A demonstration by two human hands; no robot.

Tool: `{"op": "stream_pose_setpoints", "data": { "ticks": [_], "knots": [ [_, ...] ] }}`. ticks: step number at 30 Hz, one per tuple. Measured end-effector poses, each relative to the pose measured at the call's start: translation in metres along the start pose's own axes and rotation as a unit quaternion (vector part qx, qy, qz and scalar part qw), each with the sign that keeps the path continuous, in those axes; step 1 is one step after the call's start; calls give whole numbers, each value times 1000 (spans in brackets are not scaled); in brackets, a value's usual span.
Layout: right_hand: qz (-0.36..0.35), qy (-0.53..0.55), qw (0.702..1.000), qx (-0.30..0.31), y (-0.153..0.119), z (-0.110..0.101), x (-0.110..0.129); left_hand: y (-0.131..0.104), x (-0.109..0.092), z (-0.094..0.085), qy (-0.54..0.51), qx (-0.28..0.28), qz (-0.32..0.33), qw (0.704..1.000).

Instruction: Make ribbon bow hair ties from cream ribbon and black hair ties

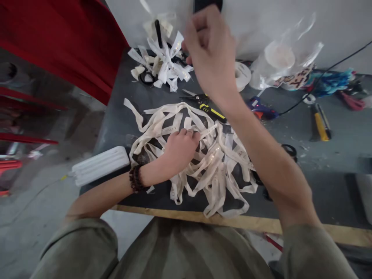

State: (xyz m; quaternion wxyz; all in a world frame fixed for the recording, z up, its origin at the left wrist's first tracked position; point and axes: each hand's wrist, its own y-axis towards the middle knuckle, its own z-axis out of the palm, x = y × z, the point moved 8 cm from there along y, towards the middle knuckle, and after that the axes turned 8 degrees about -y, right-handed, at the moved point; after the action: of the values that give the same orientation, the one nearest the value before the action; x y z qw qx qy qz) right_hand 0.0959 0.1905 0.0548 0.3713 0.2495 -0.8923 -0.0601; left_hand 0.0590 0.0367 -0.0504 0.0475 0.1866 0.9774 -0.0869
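A tangled heap of cream printed ribbon (216, 186) lies on the dark table in front of me. My left hand (182, 149), with a beaded bracelet (135, 179) at its wrist, rests on the heap, its fingers closed on a strand of the ribbon. Raised above the far side of the table is my right hand (213, 54), blurred, with its fingers curled in; whether anything small is between them is hidden. A dark object (203, 4) shows just beyond its knuckles at the top edge. Yellow-and-black snips (212, 111) lie beneath the right forearm.
White ribbon bows (167, 66) are piled at the back left. A ribbon roll (242, 76), a plastic-wrapped roll (279, 58), and a blue glue gun (261, 108) with a black cord stand along the back. A yellow cutter (321, 124) lies right; a white power strip (100, 162) sits left.
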Motion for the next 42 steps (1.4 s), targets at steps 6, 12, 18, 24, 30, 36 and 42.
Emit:
{"op": "stream_pose_setpoints", "data": {
  "ticks": [6,12,18,24,30,36,42],
  "knots": [
    [-23,-11,996,90,-74,39,-6,2,2,-4,-36,-1,-8,999],
    [-8,-37,996,80,-114,16,-26,4,12,-13,-92,-12,-17,996],
    [11,-40,983,179,-138,-1,-41,2,26,-31,-394,-25,17,918],
    [46,-47,982,179,-138,-8,-48,4,26,-31,-607,22,-6,794],
    [80,-15,983,165,-139,-22,-62,-2,26,-49,-612,107,11,784],
    [104,0,989,105,-140,-44,-55,-5,48,-80,-665,-19,56,745],
    [75,6,996,44,-136,-68,-47,-3,62,-84,-664,-91,52,741]
  ]
}}
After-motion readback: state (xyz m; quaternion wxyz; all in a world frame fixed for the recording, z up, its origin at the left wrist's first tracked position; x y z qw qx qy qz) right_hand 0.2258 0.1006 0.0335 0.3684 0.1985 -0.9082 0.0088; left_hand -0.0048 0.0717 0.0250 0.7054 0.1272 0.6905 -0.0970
